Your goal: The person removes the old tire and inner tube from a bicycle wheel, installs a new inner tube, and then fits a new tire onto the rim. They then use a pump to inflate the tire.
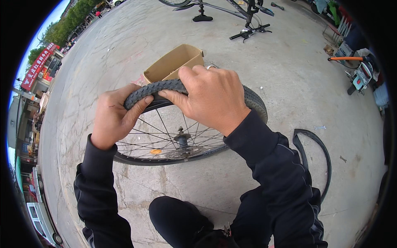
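In front of me a spoked bicycle wheel [178, 158] stands tilted, its black knobbly tyre [161, 86] along the upper side. My left hand [113, 113] grips the tyre at its left part, thumb on the near side wall and fingers over the far side. Just beside it my right hand [215, 93] is closed round the tyre too, its thumb pressing near the rim. The fingertips of both hands are hidden behind the tyre. Below them show the hub [182, 139], a brake disc and an orange reflector [156, 151] among the spokes.
Behind the wheel stands an open cardboard box [165, 62]. A black rubber strip [326, 161] lies curved at the right, near a spanner [320, 127]. Farther off, an upside-down bicycle [248, 20] rests on its saddle and handlebar. An orange-handled pump-like tool [349, 59] stands far right.
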`<state>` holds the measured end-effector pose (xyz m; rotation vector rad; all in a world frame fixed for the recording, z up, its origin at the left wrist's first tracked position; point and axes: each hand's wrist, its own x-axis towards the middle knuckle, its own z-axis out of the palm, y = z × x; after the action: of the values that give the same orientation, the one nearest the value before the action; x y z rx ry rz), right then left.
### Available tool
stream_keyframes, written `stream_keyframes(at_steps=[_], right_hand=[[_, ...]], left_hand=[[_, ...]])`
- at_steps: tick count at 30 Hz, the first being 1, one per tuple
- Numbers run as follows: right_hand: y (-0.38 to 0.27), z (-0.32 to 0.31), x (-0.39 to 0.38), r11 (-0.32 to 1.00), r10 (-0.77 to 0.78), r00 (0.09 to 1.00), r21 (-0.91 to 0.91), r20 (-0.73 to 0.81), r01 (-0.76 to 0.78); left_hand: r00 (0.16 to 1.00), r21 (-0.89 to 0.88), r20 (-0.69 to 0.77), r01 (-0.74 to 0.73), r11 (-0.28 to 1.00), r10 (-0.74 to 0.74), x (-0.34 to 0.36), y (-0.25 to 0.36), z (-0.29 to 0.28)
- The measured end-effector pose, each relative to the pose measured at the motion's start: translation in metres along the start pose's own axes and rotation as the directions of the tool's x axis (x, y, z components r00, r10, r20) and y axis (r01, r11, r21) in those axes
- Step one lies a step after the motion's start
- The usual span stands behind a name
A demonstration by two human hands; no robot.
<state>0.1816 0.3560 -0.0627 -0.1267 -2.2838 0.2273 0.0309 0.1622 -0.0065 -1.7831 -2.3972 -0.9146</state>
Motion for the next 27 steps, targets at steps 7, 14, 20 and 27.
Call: stream_keyframes(at_steps=[7,14,20,27], right_hand=[[0.013,-0.008,-0.007,0.992,0.073,0.997,0.096,0.039,-0.077],[0.029,-0.014,-0.007,0.973,0.110,0.987,0.189,0.117,-0.131],[0.023,-0.017,0.001,0.975,0.088,0.981,0.186,0.172,-0.120],[0.018,-0.021,-0.010,0.940,0.007,1.000,0.340,-0.001,-0.006]], left_hand=[[0.996,0.018,-0.065,-0.065,0.998,0.066,-0.001,-0.001,0.005],[0.992,0.083,-0.095,-0.072,0.994,0.080,-0.005,-0.003,0.005],[0.980,0.034,0.084,0.178,0.983,-0.181,0.006,0.016,-0.015],[0.959,0.115,0.279,-0.080,0.990,0.045,0.031,0.046,-0.016]])
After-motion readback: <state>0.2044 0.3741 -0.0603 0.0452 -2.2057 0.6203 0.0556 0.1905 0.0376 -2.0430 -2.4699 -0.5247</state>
